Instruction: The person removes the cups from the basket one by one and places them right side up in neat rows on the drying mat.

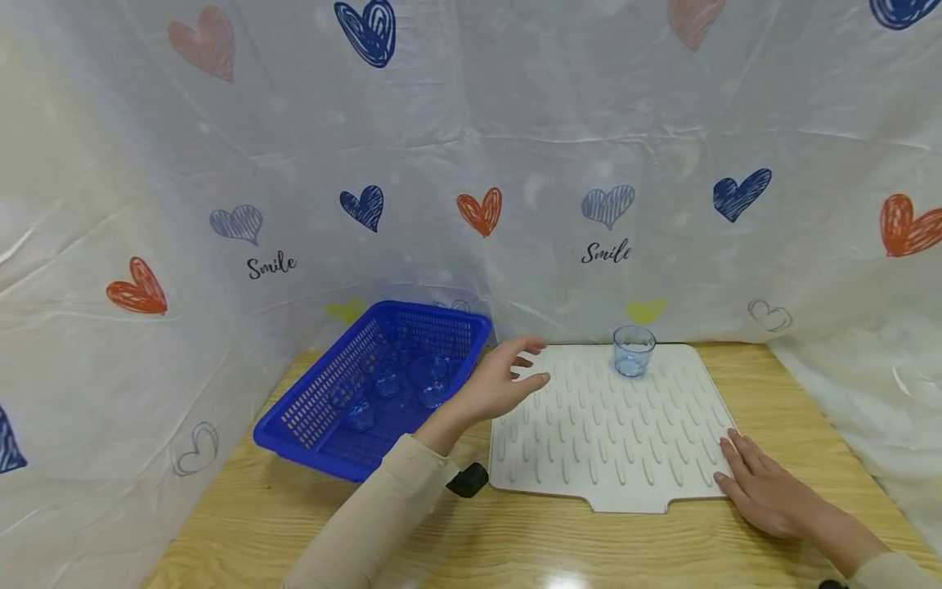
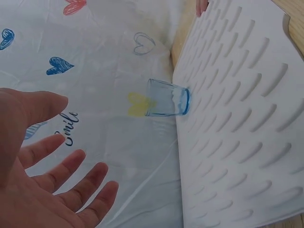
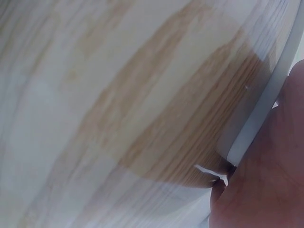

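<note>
Left grip (image 1: 495,384) wide, glass (image 1: 634,353) to its right, "Smile" (image 1: 607,251) on the sheet (image 1: 412,106) beyond; right grip (image 1: 767,492) flat on the mat (image 1: 625,495)!

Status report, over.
Left grip: empty. Right grip: touching white ridged drainboard, near-right corner. Pale-blue tumbler: upright, drainboard's far side. Nothing visibly blocking.

The desk (image 1: 515,544) has a light-brown wood-grain top, with a pale glare on its near part. A blue basket (image 1: 309,456) with perforated walls sits at a slant on the left — and to its right a white board (image 1: 589,442) lies flat, tab toward the near side, rows of short ridges on top.
</note>
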The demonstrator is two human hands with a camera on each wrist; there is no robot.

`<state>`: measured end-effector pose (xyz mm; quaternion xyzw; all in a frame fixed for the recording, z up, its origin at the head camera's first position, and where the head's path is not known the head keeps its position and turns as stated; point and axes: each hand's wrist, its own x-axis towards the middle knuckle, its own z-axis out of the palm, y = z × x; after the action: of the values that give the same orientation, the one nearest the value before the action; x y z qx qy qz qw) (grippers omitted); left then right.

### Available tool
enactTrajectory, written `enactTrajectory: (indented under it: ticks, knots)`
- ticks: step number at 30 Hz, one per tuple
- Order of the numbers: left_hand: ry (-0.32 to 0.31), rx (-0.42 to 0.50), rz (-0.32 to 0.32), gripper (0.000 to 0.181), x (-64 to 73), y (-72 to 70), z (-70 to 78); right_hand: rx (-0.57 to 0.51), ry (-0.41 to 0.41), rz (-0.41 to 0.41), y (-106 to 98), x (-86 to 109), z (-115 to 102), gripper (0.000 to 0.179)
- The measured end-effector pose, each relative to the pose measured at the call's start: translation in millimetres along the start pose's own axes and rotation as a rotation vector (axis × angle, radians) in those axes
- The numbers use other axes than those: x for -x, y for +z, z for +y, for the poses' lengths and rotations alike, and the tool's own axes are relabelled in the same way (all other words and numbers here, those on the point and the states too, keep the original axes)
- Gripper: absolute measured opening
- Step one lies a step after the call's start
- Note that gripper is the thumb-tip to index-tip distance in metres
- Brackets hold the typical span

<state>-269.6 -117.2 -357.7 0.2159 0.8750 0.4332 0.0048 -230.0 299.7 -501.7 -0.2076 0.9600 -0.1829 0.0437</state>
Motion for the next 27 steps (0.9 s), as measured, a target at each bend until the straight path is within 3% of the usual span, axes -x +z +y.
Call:
enactTrajectory:
  ticks: [5, 13, 27]
  knots:
    - [0.003, -0.022, 0.023, 0.05, 12.3, -10.2, 1.6, 0.013, 0.015, -0.018, -1.3, -0.9, 0.0, 0.071]
    - [-0.032, -0.031, 0.06, 0.049, 30.4, -25.1, -7.0, 0.031, -0.045, 0.069, 9.8, 0.0, 9.2, 0.067]
    - [-0.067, -0.082, 0.177, 0.05, 76.4, -76.9, -21.5, 0.028, 0.0, 0.014, 1.9, -0.3, -1.0, 0.07]
